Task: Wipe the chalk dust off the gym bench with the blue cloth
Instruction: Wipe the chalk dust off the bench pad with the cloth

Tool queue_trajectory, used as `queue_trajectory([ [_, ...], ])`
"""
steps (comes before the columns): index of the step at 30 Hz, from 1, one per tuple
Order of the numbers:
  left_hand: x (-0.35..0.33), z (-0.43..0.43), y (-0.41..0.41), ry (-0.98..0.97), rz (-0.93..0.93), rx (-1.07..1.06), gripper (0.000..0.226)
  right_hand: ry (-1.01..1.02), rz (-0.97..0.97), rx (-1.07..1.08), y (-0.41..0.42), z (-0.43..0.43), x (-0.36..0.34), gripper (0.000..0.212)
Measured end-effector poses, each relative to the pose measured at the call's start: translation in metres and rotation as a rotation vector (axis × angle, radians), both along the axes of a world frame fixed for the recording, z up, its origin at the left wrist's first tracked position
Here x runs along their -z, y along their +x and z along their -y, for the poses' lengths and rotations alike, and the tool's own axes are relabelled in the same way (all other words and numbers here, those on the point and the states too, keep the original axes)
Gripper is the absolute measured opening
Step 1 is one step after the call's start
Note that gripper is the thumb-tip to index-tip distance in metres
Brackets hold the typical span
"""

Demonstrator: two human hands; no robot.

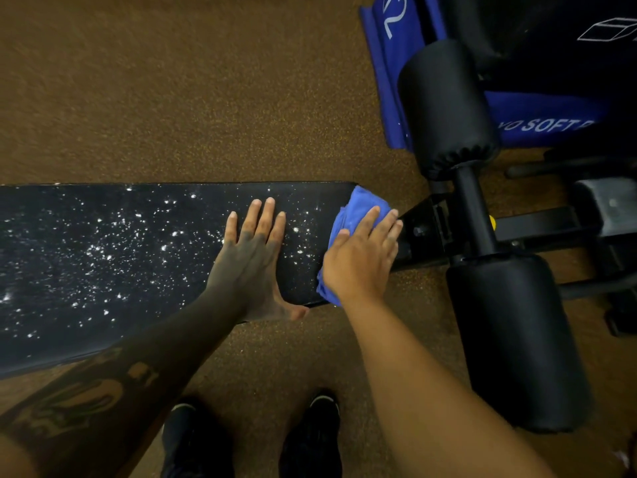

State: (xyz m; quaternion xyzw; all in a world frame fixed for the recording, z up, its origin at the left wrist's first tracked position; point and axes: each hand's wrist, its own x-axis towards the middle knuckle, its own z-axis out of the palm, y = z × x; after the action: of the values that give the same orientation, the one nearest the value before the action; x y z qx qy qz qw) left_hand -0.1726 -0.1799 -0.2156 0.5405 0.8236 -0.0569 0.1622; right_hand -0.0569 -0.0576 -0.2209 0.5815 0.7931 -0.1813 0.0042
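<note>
Two hands are down on the bench, and the right hand [362, 257] is the one doing the work: fingers spread and laid flat, palm pressing the blue cloth [348, 215] onto the pad rather than gripping it. The cloth is bunched under that palm, right at the narrow end of the gym bench [103, 270], with a fold poking out past the fingertips and another at the wrist side. Looks like a start point chosen so one long sweep can run the whole length.

Just to the left of it, the left hand [253, 257] lies open and empty, fingers together, thumb hooked over the near edge, probably bracing the body and steadying the pad. Both forearms reach straight out from the person, wrists low, elbows nearly extended.

Further left from the hands, chalk dust [103, 250] speckles almost the entire black surface, so I'd judge the wiping barely begun. Out beyond the right hand's fingertips sit the frame bracket and two black roller pads [448, 108], with a blue mat [386, 81] behind. Below, dark shoes [310, 436] stand on brown floor [172, 91].
</note>
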Motion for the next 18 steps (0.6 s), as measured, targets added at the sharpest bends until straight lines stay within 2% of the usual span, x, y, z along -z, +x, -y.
queue_trajectory([
  [2,0.000,0.000,-0.001,-0.005,0.001,0.004,0.160,-0.022,0.006,0.065,-0.014,-0.017,-0.001,0.066],
  [4,-0.001,0.000,-0.001,-0.006,0.005,0.012,0.160,0.010,0.012,0.025,-0.011,-0.018,0.001,0.066],
  [9,-0.002,0.004,-0.005,0.010,0.001,0.043,0.158,0.079,0.082,-0.340,0.035,0.029,-0.004,0.067],
  [12,-0.002,0.003,-0.007,-0.006,-0.009,0.059,0.159,0.093,0.104,-0.473,0.031,0.007,0.000,0.066],
  [14,-0.002,0.003,-0.007,-0.013,-0.004,0.059,0.159,0.107,0.079,-0.395,0.006,-0.015,0.001,0.065],
  [17,-0.002,0.004,-0.007,-0.013,0.000,0.049,0.159,0.054,0.050,-0.108,-0.032,-0.020,0.000,0.067],
  [18,-0.002,0.004,-0.006,-0.012,0.003,0.043,0.159,0.051,0.046,-0.080,-0.039,-0.013,-0.001,0.068],
])
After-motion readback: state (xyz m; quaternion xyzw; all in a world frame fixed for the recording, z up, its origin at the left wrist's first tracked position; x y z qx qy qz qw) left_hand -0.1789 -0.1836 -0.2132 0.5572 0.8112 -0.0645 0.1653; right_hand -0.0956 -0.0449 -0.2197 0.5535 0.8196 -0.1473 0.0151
